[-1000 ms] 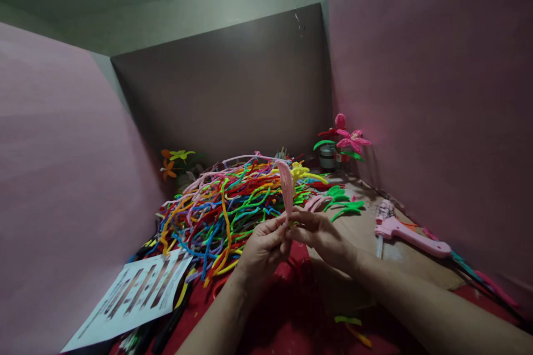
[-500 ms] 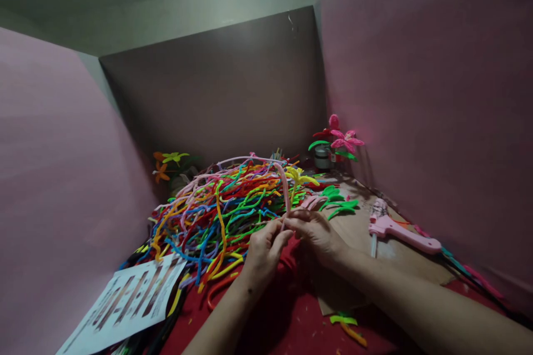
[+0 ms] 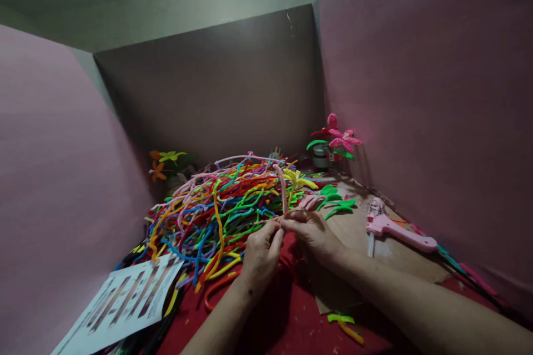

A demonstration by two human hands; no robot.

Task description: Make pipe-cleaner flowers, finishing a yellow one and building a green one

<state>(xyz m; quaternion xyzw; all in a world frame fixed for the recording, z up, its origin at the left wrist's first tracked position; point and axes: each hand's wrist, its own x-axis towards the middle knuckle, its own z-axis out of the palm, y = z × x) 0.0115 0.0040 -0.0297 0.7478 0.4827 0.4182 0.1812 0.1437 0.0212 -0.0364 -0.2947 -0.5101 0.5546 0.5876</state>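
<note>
Hands meet at centre of work area, above red cloth (image 3: 291,316). L hand (image 3: 260,247): thumb & forefinger closed in a tight pinch on lower end of pink pipe cleaner (image 3: 283,188), other fingers curled in. R hand (image 3: 314,233): fingertips likewise pinched on same lower end, touching L fingertips. Pink pipe cleaner stands upright from the pinch as a narrow folded loop, in front of the multicolour pipe-cleaner pile (image 3: 216,205). Yellow flower piece (image 3: 297,179) sits just beside the loop top; its thin stem runs down toward the pinch, but whether either hand grips it cannot be told. Handling (est.): very light, fuzzy surface so non-slip, wire core bends easily & keeps its bend, so excess force will kink it. Grip pt: low at the base where the strands meet, not on the loop itself, which would flatten. Nearby: green leaf pieces (image 3: 335,202) & pink glue gun (image 3: 395,227) on cardboard (image 3: 400,266) to R; printed sheet (image 3: 120,302) at L front; finished pink flower (image 3: 341,138) at rear R; orange/green flower (image 3: 164,161) at rear L
</note>
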